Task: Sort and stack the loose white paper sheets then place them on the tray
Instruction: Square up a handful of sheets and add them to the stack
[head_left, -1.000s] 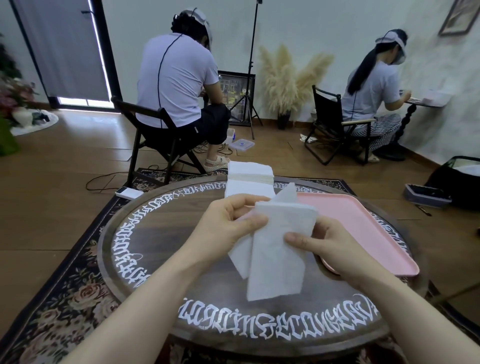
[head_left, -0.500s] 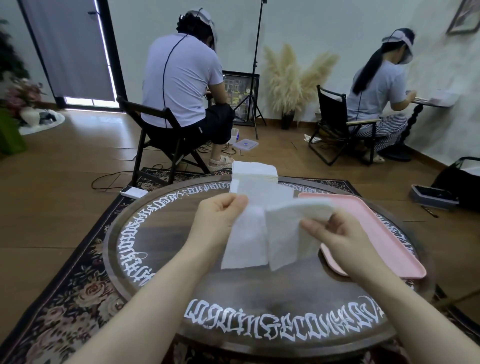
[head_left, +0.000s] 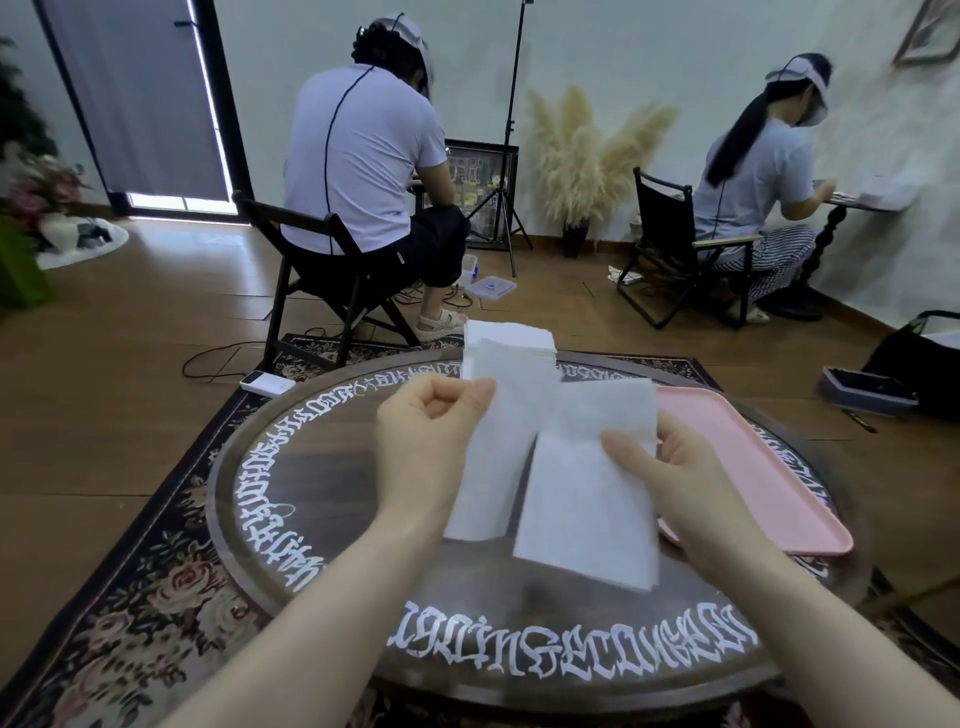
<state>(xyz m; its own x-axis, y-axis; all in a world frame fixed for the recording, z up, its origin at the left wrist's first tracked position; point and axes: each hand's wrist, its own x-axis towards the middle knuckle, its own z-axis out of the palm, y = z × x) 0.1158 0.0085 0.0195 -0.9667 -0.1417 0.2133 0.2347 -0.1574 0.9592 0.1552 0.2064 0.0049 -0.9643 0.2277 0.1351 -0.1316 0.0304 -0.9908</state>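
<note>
Two white paper sheets hang above the middle of the round table. My left hand pinches the top edge of the left sheet. My right hand pinches the right sheet, thumb on its front face, with its upper part folded over. A stack of white sheets lies at the table's far edge, partly hidden behind the held sheets. The pink tray lies on the table's right side, beyond my right hand.
Two people sit on folding chairs with their backs to me, one straight ahead and one at the far right. A tripod, pampas grass and a black bag stand on the wooden floor.
The two sheets have come apart: my left hand drew one to the left while my right hand carried the other right and lower. The view has tilted slightly.
</note>
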